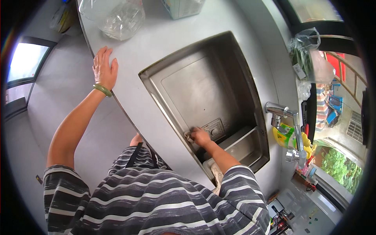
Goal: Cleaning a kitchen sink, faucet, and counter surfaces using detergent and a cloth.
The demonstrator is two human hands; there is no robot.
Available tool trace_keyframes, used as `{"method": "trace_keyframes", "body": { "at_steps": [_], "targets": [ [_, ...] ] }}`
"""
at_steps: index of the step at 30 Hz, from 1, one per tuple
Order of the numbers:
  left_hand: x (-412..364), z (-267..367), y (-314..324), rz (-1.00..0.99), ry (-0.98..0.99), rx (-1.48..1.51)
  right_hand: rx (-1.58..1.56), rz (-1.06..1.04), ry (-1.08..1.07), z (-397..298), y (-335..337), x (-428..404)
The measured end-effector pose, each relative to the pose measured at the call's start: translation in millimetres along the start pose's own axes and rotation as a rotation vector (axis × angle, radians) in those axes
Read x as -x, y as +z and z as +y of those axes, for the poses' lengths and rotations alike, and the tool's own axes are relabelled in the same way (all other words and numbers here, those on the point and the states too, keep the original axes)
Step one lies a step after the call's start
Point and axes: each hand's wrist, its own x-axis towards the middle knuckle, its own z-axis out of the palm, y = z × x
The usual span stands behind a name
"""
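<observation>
My left hand rests flat on the front edge of the white countertop, fingers spread, a green bangle on its wrist. Down inside the stainless steel sink, my right hand is slightly blurred. Its fingers are closed on a small pale cloth or scrubber, pressed against the wall nearest my body. Beside that hand lies the square drain cover. A metal insert basin sits at the sink's right end, and a light cloth hangs partly hidden behind my forearm.
A chrome faucet stands at the sink's far rim, with a yellow-green bottle behind it. Clear plastic bags and a pale box occupy the left counter. More bagged items hang near the window. The floor shows below the counter.
</observation>
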Motion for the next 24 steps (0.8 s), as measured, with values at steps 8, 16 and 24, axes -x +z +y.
{"method": "trace_keyframes", "body": {
  "at_steps": [8, 16, 24],
  "targets": [
    [-5.6, 10.4, 5.9, 0.009, 0.048, 0.04, -0.331, 0.851, 0.753, 129.2, -71.4, -29.3],
    [-2.6, 2.9, -0.9, 0.014, 0.018, -0.01, -0.222, 0.226, 0.355, -37.0, 20.8, -28.1],
    [-2.5, 3.9, -1.4, 0.023, 0.038, 0.029, -0.212, 0.962, 0.959, 129.2, -74.8, -11.3]
  ]
}}
